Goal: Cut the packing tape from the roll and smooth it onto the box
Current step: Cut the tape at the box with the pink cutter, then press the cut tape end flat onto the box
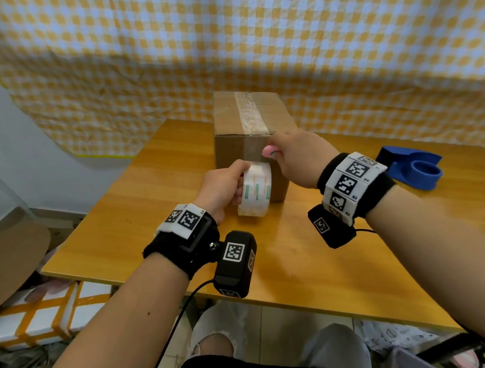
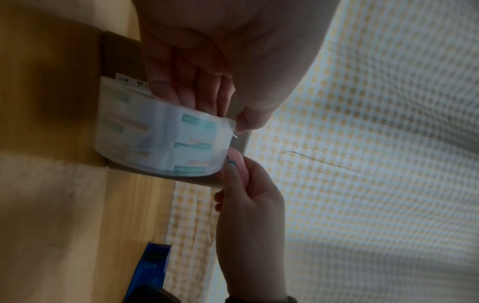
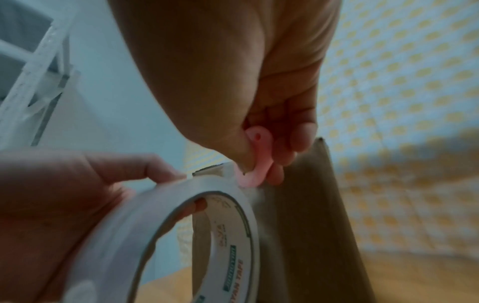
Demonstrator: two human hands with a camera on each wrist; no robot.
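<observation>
A brown cardboard box (image 1: 230,121) stands on the wooden table (image 1: 139,209), with a strip of clear tape (image 1: 248,112) running over its top and down the near face. My left hand (image 1: 224,185) grips the white printed tape roll (image 1: 255,193) against the box's near face, fingers through the core. My right hand (image 1: 294,156) pinches a small pink cutter (image 1: 268,152) at the tape just above the roll. The left wrist view shows the roll (image 2: 160,139) with the cutter (image 2: 237,164) beside it. From the right wrist, the cutter (image 3: 255,162) touches the tape above the roll (image 3: 181,235).
A blue tape dispenser (image 1: 414,170) lies on the table to the right, behind my right wrist. A yellow-and-white checked cloth (image 1: 253,37) hangs behind the table. White boxes banded in orange tape (image 1: 42,315) sit on the floor at the left.
</observation>
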